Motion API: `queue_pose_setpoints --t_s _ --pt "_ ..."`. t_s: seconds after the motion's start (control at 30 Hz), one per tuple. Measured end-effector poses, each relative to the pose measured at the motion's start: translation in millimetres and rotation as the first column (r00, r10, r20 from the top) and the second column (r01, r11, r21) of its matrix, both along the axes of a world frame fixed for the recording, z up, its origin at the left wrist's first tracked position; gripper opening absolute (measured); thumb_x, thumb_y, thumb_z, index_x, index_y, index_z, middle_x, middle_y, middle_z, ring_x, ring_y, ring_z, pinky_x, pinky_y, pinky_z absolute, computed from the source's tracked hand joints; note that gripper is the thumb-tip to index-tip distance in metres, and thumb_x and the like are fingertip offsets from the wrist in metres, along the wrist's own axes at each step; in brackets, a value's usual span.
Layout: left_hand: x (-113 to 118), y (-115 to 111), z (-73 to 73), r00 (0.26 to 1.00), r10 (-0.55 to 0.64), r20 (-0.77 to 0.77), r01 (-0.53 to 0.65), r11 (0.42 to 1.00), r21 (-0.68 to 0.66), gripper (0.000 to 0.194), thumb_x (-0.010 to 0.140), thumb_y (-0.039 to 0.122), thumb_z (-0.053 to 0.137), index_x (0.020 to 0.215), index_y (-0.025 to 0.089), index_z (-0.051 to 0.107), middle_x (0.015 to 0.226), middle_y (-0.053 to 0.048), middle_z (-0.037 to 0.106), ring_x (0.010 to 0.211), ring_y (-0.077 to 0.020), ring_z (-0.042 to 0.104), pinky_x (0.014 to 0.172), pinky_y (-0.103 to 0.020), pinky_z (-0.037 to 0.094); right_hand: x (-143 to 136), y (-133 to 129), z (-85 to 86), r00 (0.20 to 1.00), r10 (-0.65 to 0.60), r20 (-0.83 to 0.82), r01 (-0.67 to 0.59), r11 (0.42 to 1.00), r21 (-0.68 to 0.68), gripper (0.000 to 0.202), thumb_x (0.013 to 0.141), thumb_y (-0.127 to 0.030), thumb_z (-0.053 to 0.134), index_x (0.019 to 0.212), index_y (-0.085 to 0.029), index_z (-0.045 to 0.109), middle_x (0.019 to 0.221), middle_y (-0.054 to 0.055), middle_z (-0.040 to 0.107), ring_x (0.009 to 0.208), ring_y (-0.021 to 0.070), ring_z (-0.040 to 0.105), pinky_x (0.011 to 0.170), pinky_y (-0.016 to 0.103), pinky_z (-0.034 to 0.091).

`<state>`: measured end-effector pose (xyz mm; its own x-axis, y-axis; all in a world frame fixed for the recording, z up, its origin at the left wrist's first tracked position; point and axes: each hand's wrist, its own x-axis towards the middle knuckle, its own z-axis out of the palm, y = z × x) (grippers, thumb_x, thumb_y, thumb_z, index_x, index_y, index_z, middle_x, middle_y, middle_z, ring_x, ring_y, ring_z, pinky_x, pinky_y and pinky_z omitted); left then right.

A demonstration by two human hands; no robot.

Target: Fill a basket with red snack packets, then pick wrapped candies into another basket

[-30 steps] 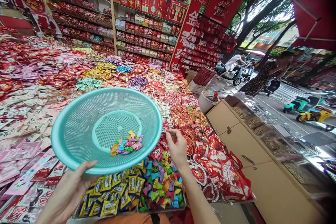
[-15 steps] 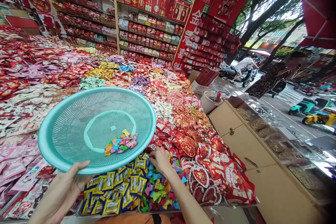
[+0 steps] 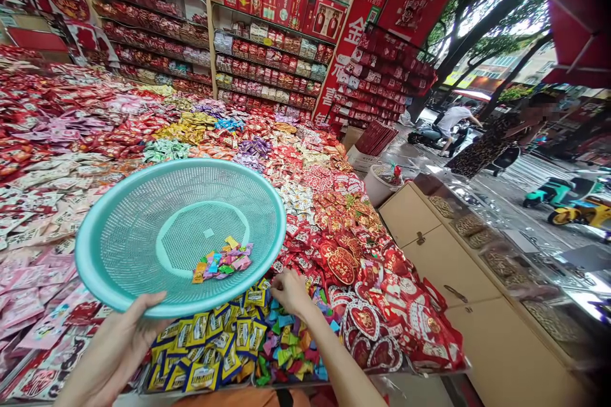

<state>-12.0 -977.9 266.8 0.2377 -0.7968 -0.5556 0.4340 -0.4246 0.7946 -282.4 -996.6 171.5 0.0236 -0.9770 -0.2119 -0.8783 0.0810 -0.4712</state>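
Note:
My left hand [image 3: 128, 340] grips the near rim of a turquoise plastic basket [image 3: 179, 173], thumb over the top and fingers beneath. The basket is tilted toward me above the candy. A small heap of colourful wrapped candies [image 3: 223, 261] lies in its lower right part. To the right of the rim, my right hand [image 3: 290, 291] reaches down with curled fingers at the back of a pile of multicoloured wrapped candies [image 3: 289, 346]. Its fingertips are hidden, so what they hold cannot be made out. Yellow-and-blue packets [image 3: 205, 350] lie just left of that pile.
Red heart-shaped packs [image 3: 365, 321] lie to the right of my right arm. Shelves of red boxes [image 3: 272, 0] stand at the back. A beige cabinet [image 3: 453, 267] is on the right. Outside are a standing person [image 3: 496, 140], a rider [image 3: 453, 121] and parked scooters [image 3: 551, 191].
The basket and my left hand have shifted slightly right. My right hand stays at nearly the same spot over the candies. Outside, the rider has moved to the right.

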Motion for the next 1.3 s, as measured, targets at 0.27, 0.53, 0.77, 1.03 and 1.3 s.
queue_pose_setpoints --t_s 0.27,0.53,0.77,1.03,1.3 --pt "4.7 1.0 -12.3 0.998 -0.059 0.013 0.060 0.994 -0.089 0.030 0.069 0.009 0.068 0.098 0.017 0.066 0.097 -0.002 0.069 0.077 -0.0196 0.065 0.063 -0.030 0.062 -6.3 6.4 15.1 0.993 -0.076 0.087 0.080 0.996 -0.043 0.011 0.072 -0.017 0.058 0.065 -0.020 0.066 0.080 0.002 0.066 0.085 0.0198 0.056 0.071 0.031 0.030" --pt "6.1 0.1 -22.0 0.996 -0.089 0.029 0.092 0.989 -0.112 0.008 0.070 0.015 0.070 0.075 0.015 0.064 0.095 -0.006 0.069 0.078 -0.0195 0.065 0.065 -0.031 0.062 -32.9 15.4 54.5 0.969 -0.095 0.227 0.122 0.987 -0.107 0.014 0.077 -0.021 0.056 0.064 -0.020 0.063 0.076 0.000 0.062 0.081 0.0165 0.055 0.076 0.029 0.039" --pt "-8.8 1.1 -15.9 0.997 -0.082 0.004 0.082 0.993 -0.091 0.012 0.064 0.010 0.071 0.071 0.016 0.063 0.084 -0.003 0.068 0.067 -0.0155 0.063 0.055 -0.025 0.060 -41.2 18.5 124.9 0.859 0.010 0.512 0.143 0.955 -0.258 0.015 0.080 -0.027 0.058 0.067 -0.021 0.061 0.070 -0.002 0.056 0.070 0.0142 0.052 0.068 0.028 0.042" --pt "-25.4 6.6 -8.6 0.985 -0.170 -0.026 0.168 0.983 -0.071 0.014 0.064 0.012 0.071 0.075 0.014 0.064 0.089 -0.006 0.071 0.080 -0.0225 0.068 0.068 -0.034 0.062 20.2 -2.8 104.0 0.959 0.042 0.282 0.039 0.961 -0.275 0.012 0.083 -0.022 0.059 0.071 -0.021 0.065 0.081 -0.001 0.060 0.089 0.0171 0.052 0.084 0.035 0.031" --pt "-20.5 7.8 -12.9 0.984 -0.176 0.005 0.175 0.981 -0.087 0.013 0.067 0.017 0.073 0.076 0.015 0.064 0.093 -0.005 0.071 0.082 -0.0214 0.066 0.068 -0.033 0.061 15.3 4.8 94.6 0.963 0.022 0.270 0.078 0.932 -0.354 0.013 0.087 -0.029 0.056 0.088 -0.025 0.069 0.089 0.002 0.060 0.091 0.0182 0.053 0.082 0.034 0.032"
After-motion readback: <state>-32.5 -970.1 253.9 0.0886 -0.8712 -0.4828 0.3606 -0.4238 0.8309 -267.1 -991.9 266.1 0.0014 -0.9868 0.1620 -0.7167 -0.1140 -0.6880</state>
